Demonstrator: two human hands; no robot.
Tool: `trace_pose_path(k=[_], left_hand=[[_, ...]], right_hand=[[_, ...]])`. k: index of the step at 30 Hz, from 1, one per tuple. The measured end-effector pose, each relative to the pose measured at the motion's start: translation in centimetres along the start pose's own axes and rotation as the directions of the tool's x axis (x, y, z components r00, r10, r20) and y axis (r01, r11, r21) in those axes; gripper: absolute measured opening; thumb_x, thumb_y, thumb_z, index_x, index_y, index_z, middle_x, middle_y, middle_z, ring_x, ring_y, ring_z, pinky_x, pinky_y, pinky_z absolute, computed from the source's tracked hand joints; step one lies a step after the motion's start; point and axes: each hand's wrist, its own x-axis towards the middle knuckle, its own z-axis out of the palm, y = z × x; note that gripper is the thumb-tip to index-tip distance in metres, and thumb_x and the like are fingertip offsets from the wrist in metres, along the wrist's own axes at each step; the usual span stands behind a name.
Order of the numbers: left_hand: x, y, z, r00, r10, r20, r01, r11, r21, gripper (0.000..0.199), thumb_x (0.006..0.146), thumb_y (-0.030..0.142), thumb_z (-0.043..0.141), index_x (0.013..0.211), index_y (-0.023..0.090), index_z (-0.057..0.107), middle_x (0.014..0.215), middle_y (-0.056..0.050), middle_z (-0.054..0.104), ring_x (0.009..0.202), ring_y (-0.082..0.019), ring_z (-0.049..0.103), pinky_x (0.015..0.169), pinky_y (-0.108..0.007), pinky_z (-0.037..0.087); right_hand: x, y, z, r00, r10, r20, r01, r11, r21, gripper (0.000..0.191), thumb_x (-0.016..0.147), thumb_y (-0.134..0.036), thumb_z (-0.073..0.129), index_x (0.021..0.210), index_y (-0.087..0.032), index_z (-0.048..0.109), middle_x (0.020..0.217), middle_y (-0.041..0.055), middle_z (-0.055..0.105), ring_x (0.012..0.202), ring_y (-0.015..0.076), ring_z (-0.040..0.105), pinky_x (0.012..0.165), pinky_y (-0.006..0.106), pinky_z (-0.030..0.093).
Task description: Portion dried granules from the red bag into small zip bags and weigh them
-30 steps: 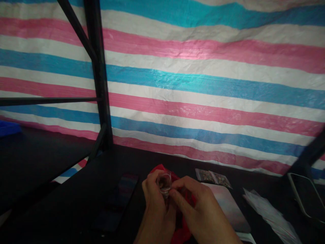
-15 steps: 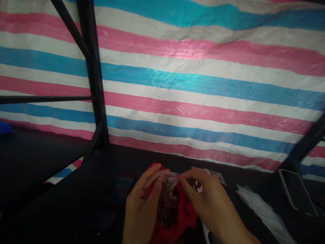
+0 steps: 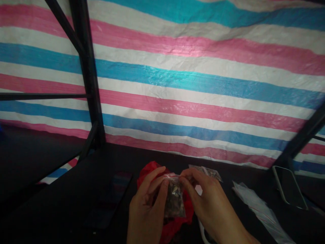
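Note:
Both my hands are held together above the black table. My left hand [image 3: 146,205] and my right hand [image 3: 209,200] each pinch one end of the red-lined top of a small clear zip bag [image 3: 174,199]. The bag hangs between them, filled with dark, glinting bits I cannot identify. Behind and below the hands lies a crumpled red plastic bag [image 3: 148,173], partly hidden by my left hand. Just beyond my right hand lies a flat clear packet of small mixed bits [image 3: 206,172].
On the black table [image 3: 63,176], a dark glossy slab reflecting stripes [image 3: 109,200] lies left of my hands. A clear plastic sleeve stack [image 3: 261,211] and a phone [image 3: 289,188] lie to the right. Black metal posts [image 3: 87,71] stand before a striped tarp [image 3: 177,84].
The small bag's top, curled and bunched a second ago, is now pulled flat between both hands. The bag hangs lower and clear of the red bag's middle, and the view has tilted slightly.

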Motion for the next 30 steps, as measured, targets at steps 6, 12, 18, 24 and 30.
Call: trace_pose_path(k=[6, 12, 18, 24, 30], left_hand=[[0.3, -0.3, 0.0, 1.0, -0.011, -0.026, 0.009, 0.997, -0.076, 0.052, 0.078, 0.049, 0.086, 0.122, 0.025, 0.072, 0.105, -0.006, 0.086, 0.098, -0.028, 0.083, 0.081, -0.034, 0.07], [0.6, -0.9, 0.7, 0.994, -0.042, 0.104, 0.042, 0.999, -0.003, 0.037, 0.08, 0.051, 0.08, 0.103, 0.022, 0.077, 0.107, -0.008, 0.085, 0.1, -0.027, 0.083, 0.083, -0.03, 0.068], [0.4, -0.9, 0.1, 0.997, 0.08, 0.019, -0.082, 0.98, 0.179, 0.039, 0.088, 0.058, 0.069, 0.107, 0.024, 0.075, 0.112, -0.006, 0.083, 0.107, -0.021, 0.079, 0.093, -0.027, 0.064], [1.1, -0.2, -1.3, 0.983, 0.18, -0.02, -0.153, 0.885, 0.44, 0.033, 0.093, 0.056, 0.058, 0.096, 0.026, 0.074, 0.103, -0.005, 0.078, 0.101, -0.026, 0.075, 0.09, -0.038, 0.062], [3.6, -1.9, -3.2, 0.915, 0.403, 0.008, -0.224, 0.493, 0.841, 0.055, 0.089, 0.051, 0.057, 0.13, 0.016, 0.066, 0.13, -0.022, 0.065, 0.125, -0.043, 0.06, 0.108, -0.065, 0.048]], right_hand=[[-0.4, 0.4, 1.0, 0.988, 0.136, 0.078, -0.155, 0.922, 0.354, 0.02, 0.085, -0.029, 0.071, 0.104, -0.024, 0.071, 0.087, 0.0005, 0.075, 0.081, 0.0182, 0.073, 0.07, 0.025, 0.057], [-0.5, 0.6, 0.4, 0.999, 0.051, 0.01, -0.052, 0.98, 0.194, 0.022, 0.094, -0.039, 0.062, 0.106, -0.024, 0.071, 0.091, 0.0036, 0.077, 0.079, 0.0188, 0.072, 0.069, 0.027, 0.058], [-0.2, 5.2, -5.3, 0.984, 0.17, -0.05, -0.172, 0.985, -0.026, 0.04, 0.09, -0.054, 0.06, 0.111, -0.021, 0.072, 0.102, 0.0092, 0.081, 0.09, 0.0246, 0.077, 0.082, 0.034, 0.06], [-0.4, 10.6, -9.7, 0.938, 0.345, -0.038, -0.345, 0.912, -0.224, 0.037, 0.078, -0.052, 0.059, 0.084, -0.021, 0.077, 0.083, 0.0107, 0.082, 0.087, 0.0338, 0.079, 0.081, 0.042, 0.061], [-2.1, 10.1, -8.2, 0.943, 0.213, -0.256, -0.306, 0.857, -0.414, 0.05, 0.088, -0.046, 0.056, 0.125, -0.017, 0.074, 0.121, 0.0186, 0.075, 0.116, 0.0382, 0.069, 0.109, 0.053, 0.048]])
